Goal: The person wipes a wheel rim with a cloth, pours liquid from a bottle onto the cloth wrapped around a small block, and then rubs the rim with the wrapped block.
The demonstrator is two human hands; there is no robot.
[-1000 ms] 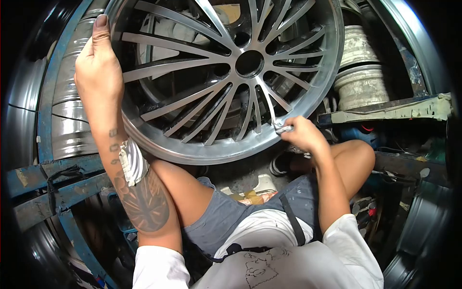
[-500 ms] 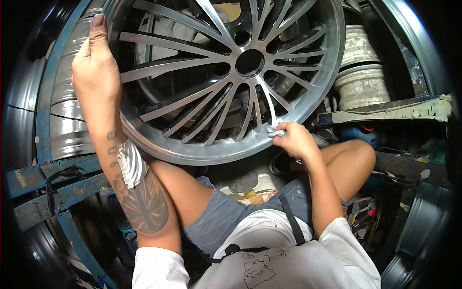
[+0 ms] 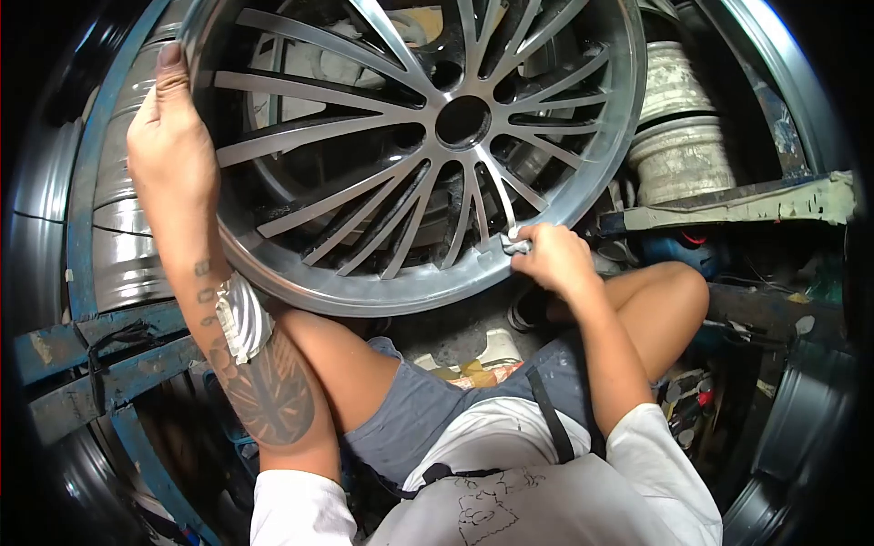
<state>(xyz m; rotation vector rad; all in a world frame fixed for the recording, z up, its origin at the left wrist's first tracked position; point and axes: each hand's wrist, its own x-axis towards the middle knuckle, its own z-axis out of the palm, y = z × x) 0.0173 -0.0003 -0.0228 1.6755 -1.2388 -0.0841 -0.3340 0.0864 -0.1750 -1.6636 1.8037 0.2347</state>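
Observation:
A large alloy wheel (image 3: 414, 116) with several split spokes is tilted in front of me, its lower edge by my legs. My left hand (image 3: 173, 132) is closed on its left edge, thumb up along the lip and the other fingers hidden. At the lower right, my right hand (image 3: 553, 257) pinches a small grey crumpled piece (image 3: 517, 246), perhaps abrasive paper or cloth. That piece presses against the inner lip at the outer end of a spoke. Silver tape (image 3: 244, 320) is wrapped around my left forearm.
Worn wheel barrels (image 3: 683, 164) are stacked on the right behind a paint-chipped ledge (image 3: 737, 214). A blue metal frame (image 3: 109, 350) and shiny stacked rims (image 3: 127, 237) stand on the left. Tools and small items (image 3: 687, 405) lie low at the right, beside my bent knee.
The wheel has shifted slightly left in view, along with my left hand. My right hand stays at the same spoke end, its fingers turned a little, still pinching the grey piece.

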